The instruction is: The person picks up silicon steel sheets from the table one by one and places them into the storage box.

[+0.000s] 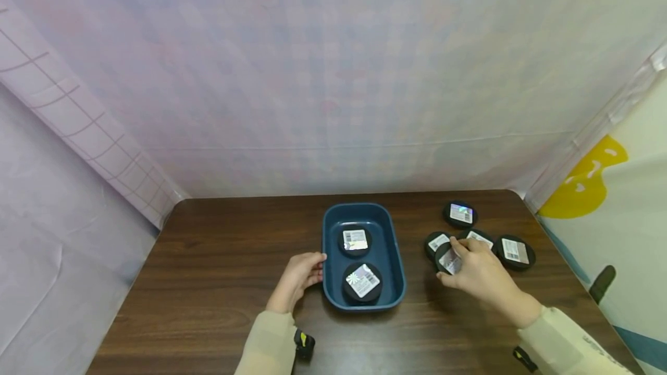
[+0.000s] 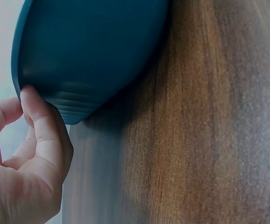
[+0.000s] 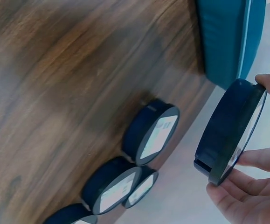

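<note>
My left hand [image 1: 298, 276] pinches the left rim of a dark blue rectangular tray [image 1: 395, 253], thumb and fingers on either side of the wall in the left wrist view. Inside the tray lie two round black flat containers, one farther back [image 1: 355, 241] and one nearer [image 1: 362, 282], each with a white label on top. My right hand [image 1: 484, 274] grips another round black flat container [image 1: 447, 261] by its edges. In the right wrist view this held container [image 3: 230, 130] is tilted and raised off the table.
Several more labelled black containers sit on the wooden table [image 1: 219, 271] at the right: one at the back [image 1: 461, 214], one at the far right [image 1: 516, 252] and others partly hidden by the right hand. A pale curtain [image 1: 333, 85] hangs behind the table.
</note>
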A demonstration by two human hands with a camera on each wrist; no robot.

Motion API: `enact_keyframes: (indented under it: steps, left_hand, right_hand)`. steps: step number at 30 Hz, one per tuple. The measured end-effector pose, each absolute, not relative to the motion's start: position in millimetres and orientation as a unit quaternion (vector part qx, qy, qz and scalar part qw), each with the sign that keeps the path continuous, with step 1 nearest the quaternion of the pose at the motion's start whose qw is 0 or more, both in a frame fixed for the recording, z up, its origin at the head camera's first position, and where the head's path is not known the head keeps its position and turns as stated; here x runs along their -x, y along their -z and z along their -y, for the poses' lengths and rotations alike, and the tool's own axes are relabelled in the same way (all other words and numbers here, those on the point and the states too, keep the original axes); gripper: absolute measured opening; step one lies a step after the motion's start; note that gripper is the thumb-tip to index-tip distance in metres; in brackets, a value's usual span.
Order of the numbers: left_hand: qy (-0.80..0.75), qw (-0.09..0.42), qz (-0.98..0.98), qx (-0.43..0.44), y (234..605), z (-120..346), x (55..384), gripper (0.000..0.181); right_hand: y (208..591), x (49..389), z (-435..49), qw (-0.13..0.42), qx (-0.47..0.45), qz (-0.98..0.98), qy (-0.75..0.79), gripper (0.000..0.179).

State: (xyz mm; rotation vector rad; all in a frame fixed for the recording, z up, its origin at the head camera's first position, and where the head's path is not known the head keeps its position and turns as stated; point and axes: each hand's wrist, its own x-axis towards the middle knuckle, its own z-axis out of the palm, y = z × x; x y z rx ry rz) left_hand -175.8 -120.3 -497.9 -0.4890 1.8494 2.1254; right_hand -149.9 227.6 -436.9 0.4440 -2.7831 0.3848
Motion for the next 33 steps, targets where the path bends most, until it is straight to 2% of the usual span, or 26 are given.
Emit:
enact_keyframes:
  steps: [33]
  left_hand:
    - [-0.734, 0.142, -0.640, 0.177, 498.5, 119.2, 176.9, 0.021]
  right_hand:
    - [433.8, 150.3, -177.9, 0.189, -0.226, 0.948, -0.116, 0.079]
